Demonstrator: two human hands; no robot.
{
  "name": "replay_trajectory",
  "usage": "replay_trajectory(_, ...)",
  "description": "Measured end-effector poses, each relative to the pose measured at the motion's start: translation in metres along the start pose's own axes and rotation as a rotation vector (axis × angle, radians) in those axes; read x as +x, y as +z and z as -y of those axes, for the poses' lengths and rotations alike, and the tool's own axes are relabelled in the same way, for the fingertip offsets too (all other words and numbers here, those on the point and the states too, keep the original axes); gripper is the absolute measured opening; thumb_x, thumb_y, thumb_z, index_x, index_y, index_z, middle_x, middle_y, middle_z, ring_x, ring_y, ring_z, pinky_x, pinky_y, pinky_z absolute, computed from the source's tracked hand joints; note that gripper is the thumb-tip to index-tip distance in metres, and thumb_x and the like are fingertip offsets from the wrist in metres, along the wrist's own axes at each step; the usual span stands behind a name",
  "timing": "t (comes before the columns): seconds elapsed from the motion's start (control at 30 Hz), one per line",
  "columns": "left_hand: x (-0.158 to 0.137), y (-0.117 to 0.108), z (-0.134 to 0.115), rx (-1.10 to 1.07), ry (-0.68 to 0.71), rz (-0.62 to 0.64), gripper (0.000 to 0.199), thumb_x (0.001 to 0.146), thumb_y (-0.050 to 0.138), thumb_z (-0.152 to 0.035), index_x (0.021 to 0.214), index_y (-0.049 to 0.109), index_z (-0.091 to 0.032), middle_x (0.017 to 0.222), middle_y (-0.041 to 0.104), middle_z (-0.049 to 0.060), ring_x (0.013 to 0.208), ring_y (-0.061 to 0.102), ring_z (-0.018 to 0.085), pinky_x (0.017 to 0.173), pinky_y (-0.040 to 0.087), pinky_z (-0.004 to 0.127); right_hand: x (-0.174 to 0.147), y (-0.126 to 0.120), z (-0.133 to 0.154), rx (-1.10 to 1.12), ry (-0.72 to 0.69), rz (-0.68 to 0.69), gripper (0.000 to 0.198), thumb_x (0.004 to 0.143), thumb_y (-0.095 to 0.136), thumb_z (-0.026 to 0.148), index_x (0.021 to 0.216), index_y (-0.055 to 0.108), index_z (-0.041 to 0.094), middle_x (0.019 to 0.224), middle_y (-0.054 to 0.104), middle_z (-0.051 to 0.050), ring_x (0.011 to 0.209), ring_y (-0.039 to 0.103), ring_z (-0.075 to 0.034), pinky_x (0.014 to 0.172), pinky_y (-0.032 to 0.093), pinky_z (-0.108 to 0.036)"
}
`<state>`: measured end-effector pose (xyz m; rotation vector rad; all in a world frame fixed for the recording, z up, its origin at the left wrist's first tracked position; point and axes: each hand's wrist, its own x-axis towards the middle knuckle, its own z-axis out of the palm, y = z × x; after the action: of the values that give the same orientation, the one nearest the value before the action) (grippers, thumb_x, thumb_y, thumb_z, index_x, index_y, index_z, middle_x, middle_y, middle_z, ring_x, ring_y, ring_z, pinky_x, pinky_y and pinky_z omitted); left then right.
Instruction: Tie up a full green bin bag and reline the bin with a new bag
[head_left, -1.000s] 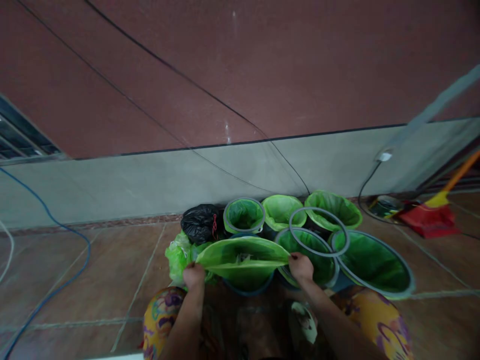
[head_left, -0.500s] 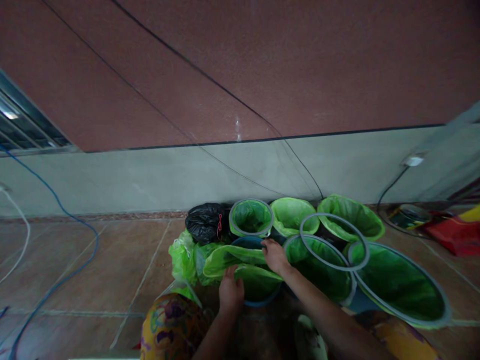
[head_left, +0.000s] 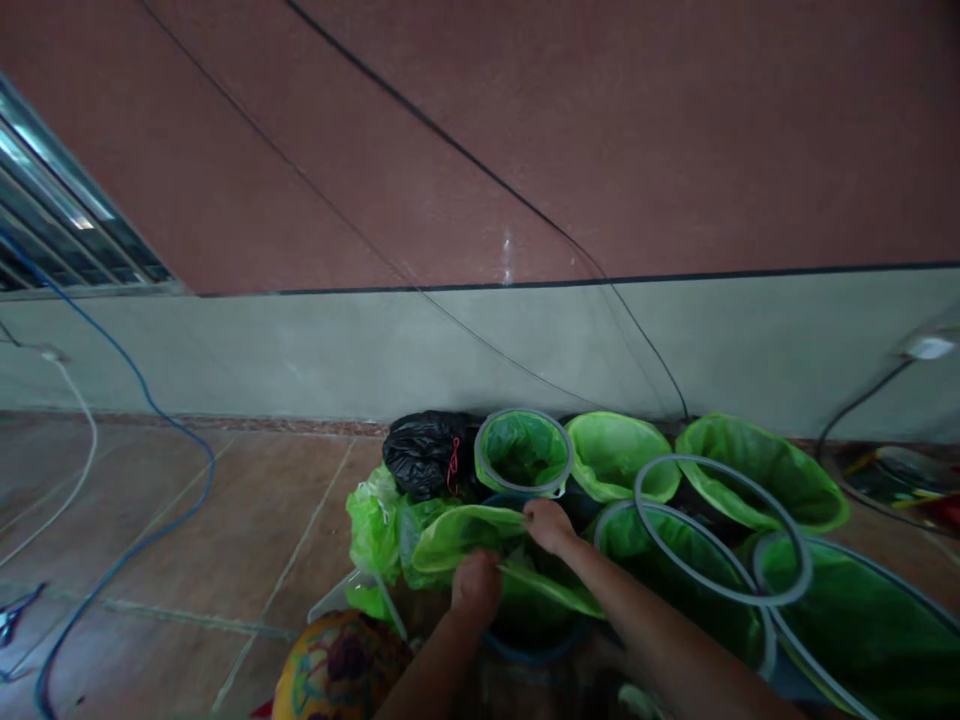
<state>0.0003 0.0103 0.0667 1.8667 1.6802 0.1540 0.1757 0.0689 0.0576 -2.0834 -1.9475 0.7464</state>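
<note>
A two-tone wall (head_left: 570, 130) fills the upper frame, and a tiled floor (head_left: 157, 480) runs across the left below it. Green-lined bins stand close together from the lower centre to the lower right. At lower centre, a green liner (head_left: 450, 545) stands half open over a blue-rimmed bin (head_left: 536, 657). The step in hand looks like opening out the liner's mouth; the next move seems to call for a firm hold on both edges. The right hand (head_left: 549, 525) is closed, pinching the far edge. The left hand (head_left: 477, 585) is bent at the near edge; its fingertips are hidden, so I cannot tell whether it grips.

Counted, largest first: six bins; one black bag (head_left: 424, 455), left of the back row; four grey rings, three on bins and one loose ring (head_left: 804, 575) lying across them. The crumpled green plastic (head_left: 373, 525) left of the liner cannot be counted.
</note>
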Motion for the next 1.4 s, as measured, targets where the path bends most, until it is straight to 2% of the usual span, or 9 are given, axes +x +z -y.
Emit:
replay_trajectory(0.3, -0.025, -0.062, -0.040, 0.008, 0.165, -0.084, 0.024, 0.079, 0.046, -0.017, 0.078, 0.070, -0.017, 0.083, 0.069, 0.012, 0.083, 0.064, 0.025, 0.077, 0.044, 0.034, -0.034, -0.076, 0.010, 0.178, -0.078, -0.141, 0.016, 0.076, 0.058, 0.027, 0.075, 0.071, 0.019, 0.076, 0.071, -0.004, 0.073, 0.062, -0.016, 0.066, 0.040, -0.025)
replay_trajectory(0.47, -0.037, -0.101, -0.057, -0.286, 0.222, -0.168, 0.024, 0.081, 0.047, -0.026, 0.081, 0.071, -0.019, 0.077, 0.070, 0.002, 0.072, 0.060, 0.015, 0.070, 0.044, 0.023, -0.064, -0.098, 0.028, 0.374, -0.193, -0.376, 0.019, 0.079, 0.054, 0.033, 0.078, 0.068, 0.020, 0.080, 0.069, -0.002, 0.073, 0.061, -0.015, 0.071, 0.043, -0.026)
replay_trajectory(0.57, -0.037, -0.112, -0.058, -0.405, 0.193, -0.214, 0.026, 0.080, 0.049, -0.031, 0.081, 0.071, -0.017, 0.070, 0.068, 0.001, 0.066, 0.058, 0.014, 0.062, 0.043, 0.021, -0.076, -0.102, 0.035, 0.495, -0.211, -0.416, 0.021, 0.078, 0.053, 0.036, 0.078, 0.066, 0.020, 0.082, 0.069, -0.004, 0.074, 0.061, -0.016, 0.072, 0.044, -0.028)
replay_trajectory(0.73, -0.034, -0.115, -0.064, -0.552, 0.214, -0.258, 0.026, 0.077, 0.052, -0.035, 0.081, 0.071, -0.017, 0.073, 0.067, 0.001, 0.067, 0.057, 0.013, 0.063, 0.043, 0.021, -0.084, -0.105, 0.044, 0.793, -0.248, -0.331, 0.028, 0.079, 0.050, 0.045, 0.085, 0.061, 0.020, 0.094, 0.070, -0.006, 0.084, 0.062, -0.018, 0.077, 0.045, -0.030)
replay_trajectory(0.9, -0.028, -0.120, -0.074, -0.671, 0.204, -0.246, 0.026, 0.074, 0.055, -0.034, 0.083, 0.071, -0.016, 0.067, 0.063, 0.000, 0.060, 0.052, 0.010, 0.060, 0.041, 0.021, -0.081, -0.099, 0.056, 1.125, -0.141, -0.193, 0.028, 0.075, 0.050, 0.048, 0.071, 0.050, 0.020, 0.062, 0.061, -0.001, 0.063, 0.055, -0.015, 0.062, 0.042, -0.026)
replay_trajectory(1.03, -0.018, -0.121, -0.078, -0.838, 0.214, -0.195, 0.021, 0.069, 0.060, -0.028, 0.080, 0.071, -0.014, 0.064, 0.061, 0.000, 0.057, 0.049, 0.009, 0.059, 0.041, 0.021, -0.078, -0.087, 0.063, 1.115, -0.115, -0.048, 0.018, 0.067, 0.053, 0.033, 0.081, 0.052, 0.020, 0.057, 0.048, 0.006, 0.054, 0.045, -0.011, 0.053, 0.035, -0.023)
replay_trajectory(1.13, -0.011, -0.118, -0.086, -0.954, 0.212, -0.183, 0.017, 0.065, 0.062, -0.024, 0.076, 0.070, -0.013, 0.061, 0.059, -0.001, 0.055, 0.049, 0.008, 0.057, 0.040, 0.020, -0.076, -0.083, 0.067, 1.049, -0.128, 0.123, 0.036, 0.062, 0.055, 0.021, 0.099, 0.055, 0.020, 0.064, 0.052, 0.006, 0.056, 0.044, -0.009, 0.052, 0.033, -0.021)
replay_trajectory(1.23, -0.004, -0.114, -0.097, -1.002, 0.234, -0.113, 0.017, 0.065, 0.061, -0.022, 0.077, 0.070, -0.013, 0.058, 0.057, -0.002, 0.053, 0.048, 0.007, 0.055, 0.039, 0.019, -0.072, -0.083, 0.067, 0.893, -0.195, 0.247, 0.012, 0.070, 0.055, 0.024, 0.078, 0.059, 0.017, 0.056, 0.047, 0.005, 0.050, 0.039, -0.008, 0.050, 0.029, -0.021)
replay_trajectory(1.4, 0.001, -0.101, -0.095, -0.937, 0.180, -0.216, 0.032, 0.065, 0.058, -0.014, 0.096, 0.067, -0.017, 0.079, 0.065, 0.001, 0.058, 0.051, 0.007, 0.054, 0.041, 0.018, -0.058, -0.082, 0.057, 0.856, -0.129, 0.139, 0.028, 0.080, 0.050, 0.037, 0.066, 0.060, 0.015, 0.056, 0.052, 0.001, 0.050, 0.042, -0.009, 0.049, 0.029, -0.022)
